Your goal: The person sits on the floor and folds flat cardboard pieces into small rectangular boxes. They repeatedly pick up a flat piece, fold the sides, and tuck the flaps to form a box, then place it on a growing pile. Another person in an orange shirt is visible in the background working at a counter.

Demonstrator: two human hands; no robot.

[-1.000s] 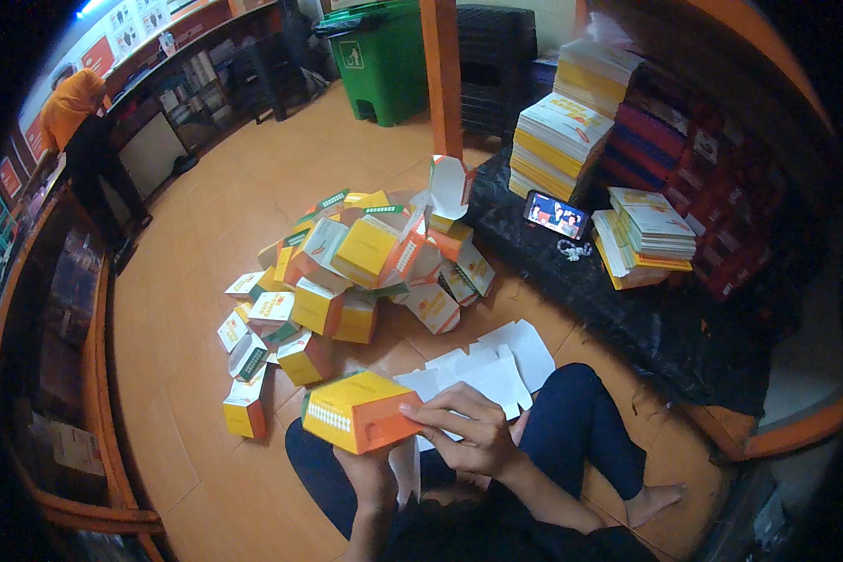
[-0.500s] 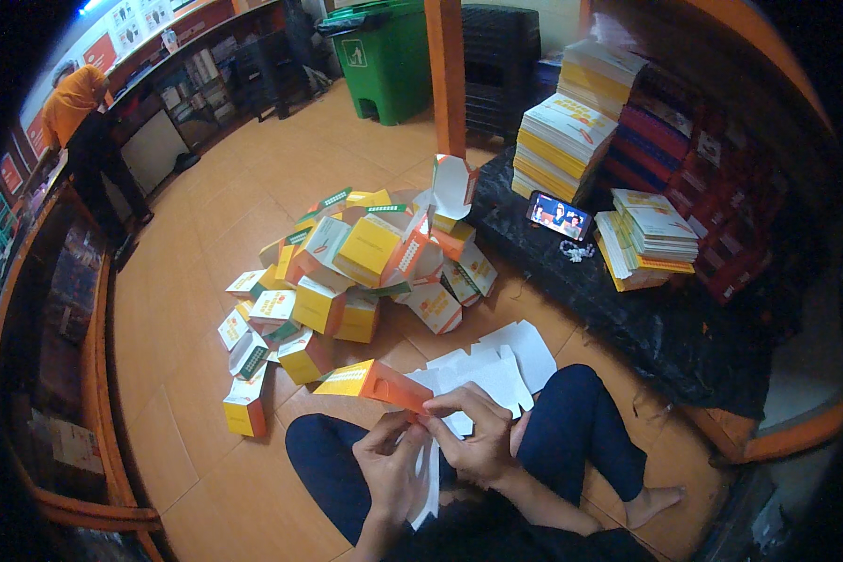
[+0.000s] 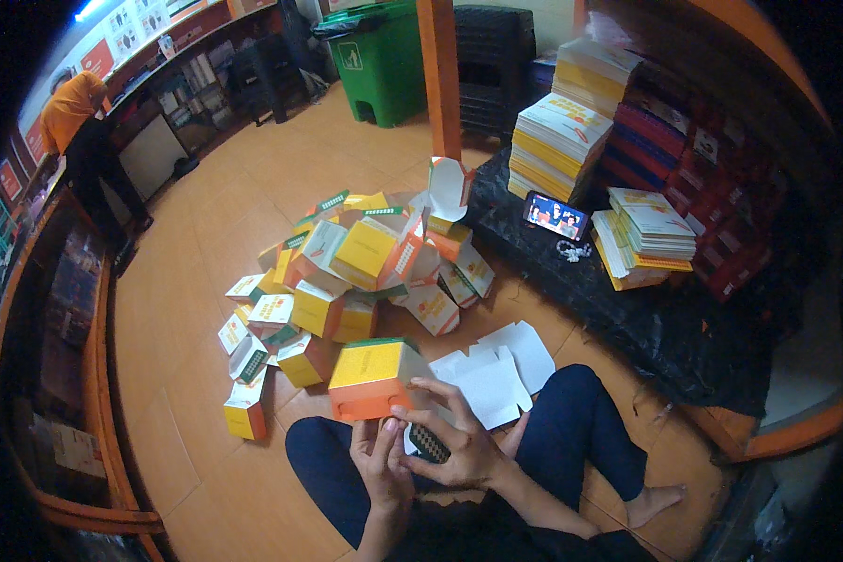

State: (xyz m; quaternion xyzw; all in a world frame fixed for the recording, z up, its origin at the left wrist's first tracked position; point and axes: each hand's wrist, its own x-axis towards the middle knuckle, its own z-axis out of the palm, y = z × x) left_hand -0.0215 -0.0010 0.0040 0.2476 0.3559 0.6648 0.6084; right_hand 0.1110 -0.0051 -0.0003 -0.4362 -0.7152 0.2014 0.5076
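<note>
Between my two hands is a partly folded cardboard box [image 3: 369, 367], its yellow panel up and an orange side toward me. My left hand [image 3: 382, 468] pinches the box's near lower edge with the fingertips. My right hand [image 3: 461, 438] grips the right near side, fingers curled over a dark green patterned flap [image 3: 428, 444]. Part of the box is hidden behind my fingers. Just beyond my right hand, flat cardboard blanks [image 3: 496, 379] lie white side up on the floor by my legs.
A heap of folded boxes [image 3: 365, 251] covers the floor ahead. At right, a black-covered platform [image 3: 618, 304] carries stacks of flat cartons [image 3: 557, 140], a lit phone [image 3: 556, 216] and a beaded string [image 3: 573, 251]. Behind stand an orange post [image 3: 439, 84] and a green bin [image 3: 380, 70]. A person [image 3: 89, 140] bends at the far left.
The carton in my hands has gone from a narrow, flatter shape to a squarer box with its yellow panel up. My right hand has shifted slightly down and left.
</note>
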